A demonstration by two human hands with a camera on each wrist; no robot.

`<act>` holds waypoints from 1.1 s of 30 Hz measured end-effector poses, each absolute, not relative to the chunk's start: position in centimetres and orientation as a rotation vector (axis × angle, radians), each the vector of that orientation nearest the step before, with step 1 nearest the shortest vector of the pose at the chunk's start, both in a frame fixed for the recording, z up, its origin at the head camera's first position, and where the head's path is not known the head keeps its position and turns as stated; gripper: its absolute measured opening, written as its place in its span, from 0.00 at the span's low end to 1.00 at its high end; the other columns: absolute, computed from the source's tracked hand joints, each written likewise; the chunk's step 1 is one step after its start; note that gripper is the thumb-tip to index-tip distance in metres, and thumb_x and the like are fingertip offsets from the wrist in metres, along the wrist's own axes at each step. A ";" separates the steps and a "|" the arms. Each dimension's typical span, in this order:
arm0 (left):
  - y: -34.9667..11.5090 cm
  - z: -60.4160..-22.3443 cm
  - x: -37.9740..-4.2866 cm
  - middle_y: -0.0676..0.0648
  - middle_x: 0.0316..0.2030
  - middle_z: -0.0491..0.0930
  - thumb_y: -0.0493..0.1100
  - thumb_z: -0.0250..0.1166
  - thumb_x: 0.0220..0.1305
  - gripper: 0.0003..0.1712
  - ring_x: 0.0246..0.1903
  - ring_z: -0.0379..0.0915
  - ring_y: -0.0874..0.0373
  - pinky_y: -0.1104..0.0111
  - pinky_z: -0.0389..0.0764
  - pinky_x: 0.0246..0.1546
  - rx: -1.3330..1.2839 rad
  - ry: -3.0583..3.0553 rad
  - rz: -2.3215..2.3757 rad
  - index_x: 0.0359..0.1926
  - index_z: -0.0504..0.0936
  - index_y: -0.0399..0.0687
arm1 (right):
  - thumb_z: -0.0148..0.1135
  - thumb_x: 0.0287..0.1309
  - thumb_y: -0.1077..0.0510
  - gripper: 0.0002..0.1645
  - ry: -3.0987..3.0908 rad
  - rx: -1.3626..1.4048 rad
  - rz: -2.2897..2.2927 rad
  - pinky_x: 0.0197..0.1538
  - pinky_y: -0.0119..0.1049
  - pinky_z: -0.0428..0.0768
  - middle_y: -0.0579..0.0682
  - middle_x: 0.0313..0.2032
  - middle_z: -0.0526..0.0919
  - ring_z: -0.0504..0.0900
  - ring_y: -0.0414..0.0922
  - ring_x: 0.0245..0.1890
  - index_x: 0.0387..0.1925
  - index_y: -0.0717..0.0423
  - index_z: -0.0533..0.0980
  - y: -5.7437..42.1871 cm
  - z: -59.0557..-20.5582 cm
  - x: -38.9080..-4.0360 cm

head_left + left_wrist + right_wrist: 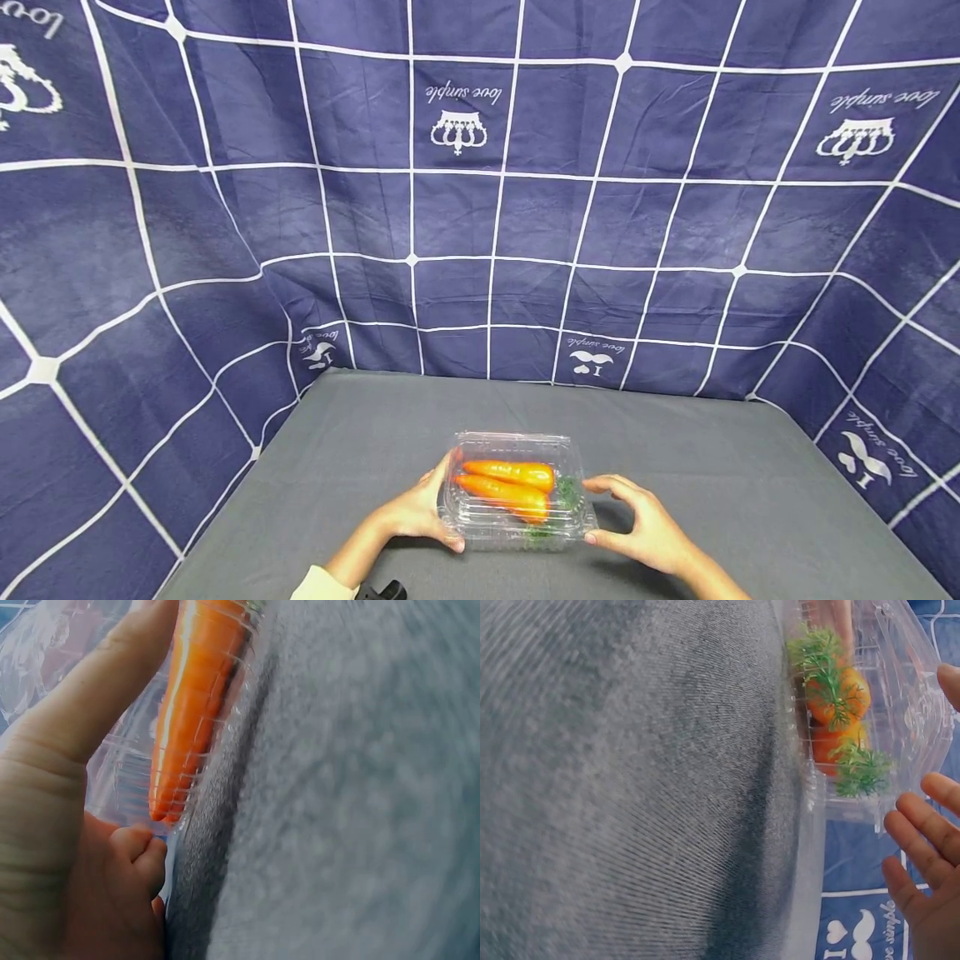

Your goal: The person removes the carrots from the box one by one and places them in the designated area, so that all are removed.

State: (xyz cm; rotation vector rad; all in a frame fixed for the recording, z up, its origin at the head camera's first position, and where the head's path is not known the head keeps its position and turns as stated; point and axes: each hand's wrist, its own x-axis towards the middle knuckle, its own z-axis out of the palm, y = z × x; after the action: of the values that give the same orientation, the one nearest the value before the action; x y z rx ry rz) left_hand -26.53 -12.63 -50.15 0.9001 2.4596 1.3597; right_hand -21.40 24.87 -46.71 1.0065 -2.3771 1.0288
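Note:
A clear plastic clamshell box (495, 535) sits on the grey table, its lid down over two orange carrots (517, 473) lying side by side. Their feathery green tops (862, 769) point toward the box's right end, and the tips point left. My left hand (416, 507) grips the left end, thumb along the near side and fingers round the far side. In the left wrist view the thumb crosses in front of the box wall, beside a carrot (193, 712). At the right end, my right hand (647, 527) has its fingers and thumb spread apart, fingertips close to the box.
Grey cloth covers the table (750, 483). A blue curtain (525, 217) with white grid lines hangs behind the table and along both sides. A black strap (386, 590) shows near the left sleeve (322, 585).

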 end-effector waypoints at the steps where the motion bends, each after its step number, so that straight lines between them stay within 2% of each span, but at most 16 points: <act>1: -12.6 -50.2 -26.6 0.35 0.73 0.50 0.44 0.86 0.30 0.79 0.70 0.46 0.38 0.42 0.48 0.66 0.906 2.459 1.376 0.75 0.41 0.35 | 0.80 0.43 0.53 0.33 -2.362 1.014 1.031 0.48 0.38 0.77 0.44 0.49 0.81 0.79 0.42 0.47 0.53 0.53 0.78 24.9 -46.8 -21.4; 6: -12.7 -50.4 -26.5 0.35 0.72 0.52 0.46 0.86 0.30 0.78 0.69 0.48 0.39 0.45 0.50 0.66 0.902 2.470 1.422 0.75 0.43 0.35 | 0.81 0.41 0.54 0.33 -2.323 1.029 1.054 0.51 0.32 0.75 0.46 0.49 0.81 0.79 0.42 0.48 0.52 0.52 0.79 24.9 -46.9 -21.5; 12: -12.5 -50.5 -26.2 0.36 0.72 0.54 0.47 0.86 0.30 0.78 0.68 0.50 0.38 0.41 0.51 0.65 0.886 2.501 1.416 0.75 0.43 0.37 | 0.81 0.40 0.54 0.32 -2.318 1.043 1.080 0.55 0.23 0.69 0.48 0.48 0.82 0.80 0.42 0.49 0.51 0.53 0.80 25.2 -47.1 -21.6; 19: -12.6 -50.6 -26.0 0.38 0.72 0.56 0.48 0.86 0.30 0.77 0.68 0.51 0.38 0.40 0.51 0.64 0.861 2.506 1.415 0.75 0.44 0.38 | 0.80 0.42 0.57 0.28 -2.297 1.090 1.124 0.55 0.23 0.70 0.50 0.47 0.83 0.80 0.42 0.49 0.49 0.55 0.82 25.4 -47.3 -21.9; 26: -12.7 -50.6 -26.0 0.36 0.72 0.56 0.46 0.86 0.31 0.77 0.68 0.51 0.37 0.42 0.52 0.64 0.879 2.500 1.423 0.75 0.44 0.36 | 0.81 0.42 0.55 0.26 -2.359 1.036 1.119 0.54 0.27 0.72 0.45 0.47 0.85 0.80 0.41 0.49 0.47 0.51 0.83 25.4 -47.1 -22.1; 33: -12.5 -50.4 -26.0 0.37 0.71 0.57 0.48 0.86 0.31 0.76 0.67 0.52 0.37 0.40 0.53 0.64 0.862 2.519 1.427 0.75 0.46 0.37 | 0.80 0.42 0.59 0.25 -2.308 1.079 1.107 0.52 0.27 0.72 0.42 0.44 0.85 0.80 0.40 0.46 0.46 0.51 0.84 25.6 -46.4 -22.5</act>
State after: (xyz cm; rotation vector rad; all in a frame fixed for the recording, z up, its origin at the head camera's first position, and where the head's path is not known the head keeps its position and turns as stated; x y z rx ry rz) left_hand -26.01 -12.52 -50.43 0.8622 2.5189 1.4274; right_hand -22.48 25.57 -46.36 1.0793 -2.3080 1.1071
